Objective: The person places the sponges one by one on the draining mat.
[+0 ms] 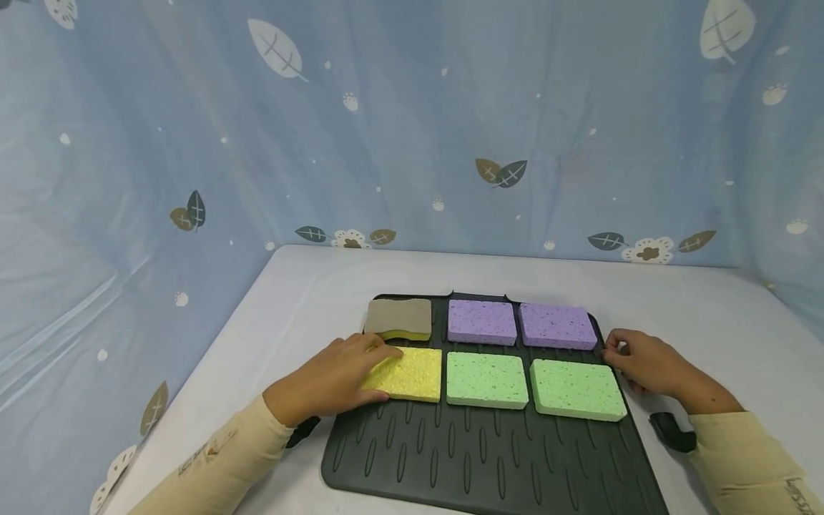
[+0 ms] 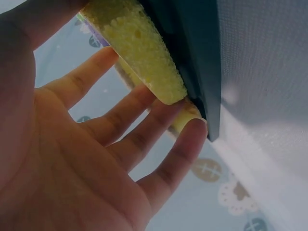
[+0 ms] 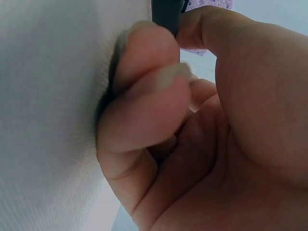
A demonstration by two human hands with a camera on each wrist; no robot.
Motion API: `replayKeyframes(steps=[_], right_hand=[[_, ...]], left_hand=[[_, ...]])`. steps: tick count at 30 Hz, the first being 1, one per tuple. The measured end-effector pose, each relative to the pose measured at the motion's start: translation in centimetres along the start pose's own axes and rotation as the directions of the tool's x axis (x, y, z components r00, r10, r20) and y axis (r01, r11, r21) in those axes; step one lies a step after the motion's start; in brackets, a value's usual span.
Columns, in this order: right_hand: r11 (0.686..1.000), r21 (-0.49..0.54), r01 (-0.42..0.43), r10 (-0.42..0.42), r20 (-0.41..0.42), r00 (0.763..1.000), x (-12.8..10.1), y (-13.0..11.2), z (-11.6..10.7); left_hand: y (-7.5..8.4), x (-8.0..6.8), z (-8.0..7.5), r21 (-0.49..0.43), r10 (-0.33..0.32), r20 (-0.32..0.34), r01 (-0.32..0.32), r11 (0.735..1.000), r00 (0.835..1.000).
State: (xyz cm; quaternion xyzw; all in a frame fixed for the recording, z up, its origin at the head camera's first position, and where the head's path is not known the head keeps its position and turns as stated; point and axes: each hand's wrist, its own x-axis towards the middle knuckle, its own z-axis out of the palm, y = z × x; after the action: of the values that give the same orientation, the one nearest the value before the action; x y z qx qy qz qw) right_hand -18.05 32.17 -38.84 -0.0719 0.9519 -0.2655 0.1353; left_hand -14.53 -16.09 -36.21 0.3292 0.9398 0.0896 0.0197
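Note:
My left hand [image 1: 344, 375] spans the left end of a yellow sponge [image 1: 418, 375], thumb at its near edge and fingers at its far edge. In the left wrist view the fingertips meet the side of that yellow sponge [image 2: 139, 48]. The sponge lies on a dark ribbed drying mat [image 1: 444, 458]. My right hand [image 1: 650, 365] pinches the mat's right edge, with its other fingers curled near the white surface. In the right wrist view, thumb and index finger are at the mat's dark edge [image 3: 166, 19].
Behind the yellow sponge lies a grey-topped scouring sponge [image 1: 399, 317]. Two purple sponges [image 1: 481, 322] fill the rest of the back row. Two green sponges [image 1: 486, 379] continue the front row. A white tabletop [image 1: 309, 286] surrounds the mat, with a blue leaf-patterned curtain [image 1: 412, 129] behind.

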Motion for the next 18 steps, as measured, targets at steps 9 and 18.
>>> replayKeyframes(steps=[9,18], right_hand=[[1.000,0.001,0.007,-0.007,0.003,1.000,0.16,0.10,0.02],[1.000,0.000,0.004,-0.004,-0.001,1.000,-0.01,0.05,0.10]], left_hand=[[0.01,-0.09,0.01,-0.003,0.004,-0.005,-0.004,1.000,1.000],[-0.17,0.06,0.33,0.000,-0.002,0.008,0.002,1.000,1.000]])
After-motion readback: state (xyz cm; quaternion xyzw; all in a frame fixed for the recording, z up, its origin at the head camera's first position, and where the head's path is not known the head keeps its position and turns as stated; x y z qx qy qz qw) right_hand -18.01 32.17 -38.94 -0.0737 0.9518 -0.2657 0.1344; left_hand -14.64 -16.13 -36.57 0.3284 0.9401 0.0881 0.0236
